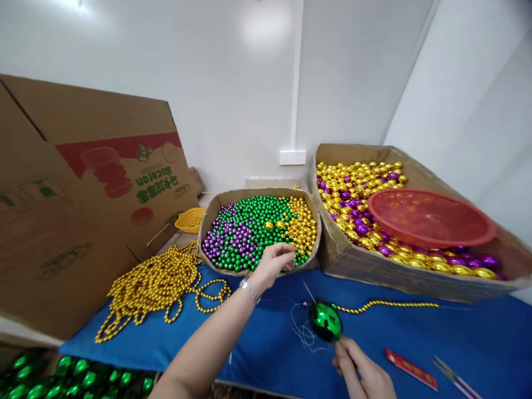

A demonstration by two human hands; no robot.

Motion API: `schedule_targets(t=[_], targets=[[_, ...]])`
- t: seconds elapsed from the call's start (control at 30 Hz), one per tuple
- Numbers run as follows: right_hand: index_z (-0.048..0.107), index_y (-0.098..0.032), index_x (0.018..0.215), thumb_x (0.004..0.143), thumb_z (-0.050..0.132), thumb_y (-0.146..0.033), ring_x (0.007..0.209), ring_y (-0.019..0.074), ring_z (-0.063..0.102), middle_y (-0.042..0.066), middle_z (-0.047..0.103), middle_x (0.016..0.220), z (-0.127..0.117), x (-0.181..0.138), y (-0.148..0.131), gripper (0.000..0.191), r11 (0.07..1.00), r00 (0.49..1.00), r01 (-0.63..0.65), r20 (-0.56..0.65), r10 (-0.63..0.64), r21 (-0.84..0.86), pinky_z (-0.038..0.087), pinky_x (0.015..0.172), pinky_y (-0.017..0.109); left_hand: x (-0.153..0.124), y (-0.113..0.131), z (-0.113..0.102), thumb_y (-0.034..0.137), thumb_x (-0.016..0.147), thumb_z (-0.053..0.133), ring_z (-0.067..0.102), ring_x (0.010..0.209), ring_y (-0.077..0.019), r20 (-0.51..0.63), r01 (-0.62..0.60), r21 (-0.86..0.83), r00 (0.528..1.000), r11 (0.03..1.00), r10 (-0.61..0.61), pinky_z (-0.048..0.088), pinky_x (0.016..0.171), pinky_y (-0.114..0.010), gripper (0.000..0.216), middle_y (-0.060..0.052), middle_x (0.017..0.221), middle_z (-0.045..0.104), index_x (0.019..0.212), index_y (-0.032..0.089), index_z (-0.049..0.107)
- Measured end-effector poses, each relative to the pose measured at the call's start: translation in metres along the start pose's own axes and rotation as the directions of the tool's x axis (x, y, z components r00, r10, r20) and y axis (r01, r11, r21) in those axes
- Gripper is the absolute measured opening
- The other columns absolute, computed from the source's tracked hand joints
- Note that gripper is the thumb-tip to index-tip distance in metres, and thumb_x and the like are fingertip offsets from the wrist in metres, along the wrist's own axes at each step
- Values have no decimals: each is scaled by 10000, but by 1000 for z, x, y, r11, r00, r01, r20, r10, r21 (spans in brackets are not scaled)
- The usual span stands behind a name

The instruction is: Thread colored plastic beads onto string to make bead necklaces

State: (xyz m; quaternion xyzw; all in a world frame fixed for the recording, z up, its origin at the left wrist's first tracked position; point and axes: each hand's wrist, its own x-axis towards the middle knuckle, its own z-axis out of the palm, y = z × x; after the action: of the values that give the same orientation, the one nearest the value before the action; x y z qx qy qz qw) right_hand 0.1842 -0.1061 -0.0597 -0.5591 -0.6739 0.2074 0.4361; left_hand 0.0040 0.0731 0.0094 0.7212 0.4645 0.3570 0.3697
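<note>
My left hand (272, 263) reaches over the near rim of a round cardboard tub (216, 205) full of small green, purple and gold beads, fingers curled down onto the beads in a pinch. My right hand (361, 371) is low at the front, fingers closed on a large shiny green ball (325, 320). A thin needle sticks up from the ball and loose white thread (301, 330) trails beside it. A string of small gold beads (386, 305) runs right from the ball across the blue cloth (257, 343).
A heap of strung gold beads (153, 285) lies at the left. A big cardboard box (344, 260) at the right holds gold and purple balls and a red basin (430, 219). Flattened cartons lean at the left; scissors (455, 377) and a red packet (411, 368) lie front right.
</note>
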Motion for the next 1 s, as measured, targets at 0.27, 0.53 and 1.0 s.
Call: schedule_targets(t=[0.27, 0.53, 1.0], targets=[[634, -176, 961, 940, 403, -303, 748, 164, 708, 95, 729, 864, 11, -1, -12, 265, 949, 960, 279, 23, -279, -146, 543, 644, 171, -98, 1, -17, 214, 742, 715, 659, 749, -132, 98, 221, -915, 934, 337, -345, 525, 687, -213, 200, -103, 901, 690, 892, 99, 648], [662, -166, 962, 946, 380, -289, 775, 182, 714, 98, 738, 887, 17, -5, -20, 309, 897, 928, 371, 54, -370, -240, 569, 682, 221, -117, 0, -15, 214, 673, 778, 674, 760, -157, 39, 168, -950, 901, 265, -432, 530, 661, -223, 231, -39, 796, 675, 828, 134, 627], [676, -209, 994, 923, 410, -298, 742, 210, 707, 66, 737, 857, 21, -10, -6, 290, 849, 920, 376, 46, -388, -372, 563, 689, 308, -124, -1, -6, 255, 635, 799, 659, 777, -165, -97, 108, -843, 932, 527, -348, 505, 676, -246, 319, -20, 823, 620, 875, 152, 614]])
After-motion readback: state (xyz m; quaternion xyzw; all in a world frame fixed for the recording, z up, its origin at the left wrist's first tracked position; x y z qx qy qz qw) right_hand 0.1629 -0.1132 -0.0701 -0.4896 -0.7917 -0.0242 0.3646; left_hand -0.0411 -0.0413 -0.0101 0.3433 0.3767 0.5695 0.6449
